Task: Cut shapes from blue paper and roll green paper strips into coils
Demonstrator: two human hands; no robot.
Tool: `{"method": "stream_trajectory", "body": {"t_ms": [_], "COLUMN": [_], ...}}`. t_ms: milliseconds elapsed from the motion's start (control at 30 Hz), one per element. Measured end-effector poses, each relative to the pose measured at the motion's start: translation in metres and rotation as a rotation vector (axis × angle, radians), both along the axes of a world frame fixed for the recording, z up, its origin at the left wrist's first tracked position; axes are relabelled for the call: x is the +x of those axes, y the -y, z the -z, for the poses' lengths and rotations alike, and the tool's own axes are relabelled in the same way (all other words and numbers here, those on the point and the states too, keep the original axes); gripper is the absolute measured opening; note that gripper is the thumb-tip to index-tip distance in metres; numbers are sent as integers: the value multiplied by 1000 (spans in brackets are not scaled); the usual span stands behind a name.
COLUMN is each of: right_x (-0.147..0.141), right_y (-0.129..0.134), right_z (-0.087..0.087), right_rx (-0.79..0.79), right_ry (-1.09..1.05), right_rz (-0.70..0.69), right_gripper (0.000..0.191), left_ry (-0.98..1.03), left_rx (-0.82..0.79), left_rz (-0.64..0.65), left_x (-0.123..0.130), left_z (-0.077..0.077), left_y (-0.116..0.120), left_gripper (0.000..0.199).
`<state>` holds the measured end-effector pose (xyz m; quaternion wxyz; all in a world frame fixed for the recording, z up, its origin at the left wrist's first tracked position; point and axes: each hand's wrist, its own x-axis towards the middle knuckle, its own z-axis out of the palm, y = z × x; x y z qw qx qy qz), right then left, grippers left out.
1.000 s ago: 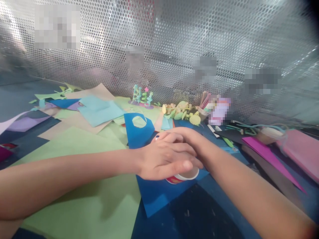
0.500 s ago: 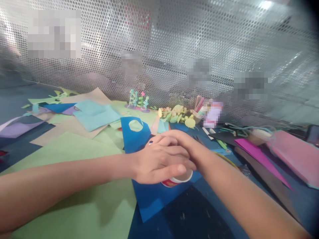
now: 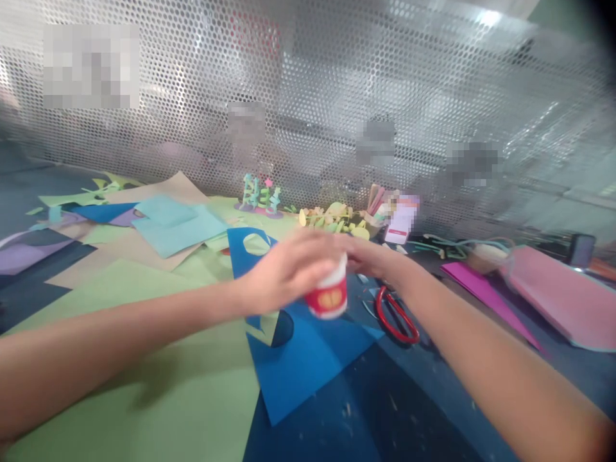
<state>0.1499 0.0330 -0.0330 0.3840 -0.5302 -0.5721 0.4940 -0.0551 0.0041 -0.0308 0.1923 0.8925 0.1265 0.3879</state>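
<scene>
Left hand (slightly blurred) around red cup over blue paper, right hand beside.

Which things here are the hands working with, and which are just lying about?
In use:
red-and-white cup, left hand at its rim, right hand close by
blue paper with cut holes, below the cup

Lying about:
red-handled scissors
smartphone
magenta paper
turquoise paper

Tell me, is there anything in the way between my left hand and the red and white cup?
Nothing visible: your left hand overlaps the red and white cup at its upper left, though blur hides the exact contact. The red looped handle lies apart, to the cup's right.
</scene>
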Motion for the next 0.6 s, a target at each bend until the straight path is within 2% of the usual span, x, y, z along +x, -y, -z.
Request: {"method": "stream_trajectory", "body": {"t_ms": [100, 133, 200, 267, 367, 467, 600], "right_x": [23, 24, 16, -2, -29, -40, -37], "right_y": [22, 33, 59, 85, 112, 121, 120], "right_z": [-3, -2, 6, 17, 35, 50, 59], "right_rx": [-32, -5, 32, 47, 34, 0, 17], "right_ry": [-83, -112, -151, -151, -62, -66, -73], "right_rz": [107, 167, 231, 218, 100, 28, 26], "right_gripper": [19, 19, 21, 29, 33, 23, 27], "left_ry": [128, 107, -24, -151, -249, -302, -336], "left_rx": [-22, -23, -57, -91, -16, 90, 136], "left_rz": [-348, -426, -486, -476, -448, -361, -253], "left_x": [-5, -5, -2, 3, 15, 26, 33], "left_z": [-10, -10, -4, 8, 23, 28, 23], "left_y": [-24, -32, -47, -55, -60, -60, -61], "left_gripper": [41, 40, 39, 42, 45, 47, 49]}}
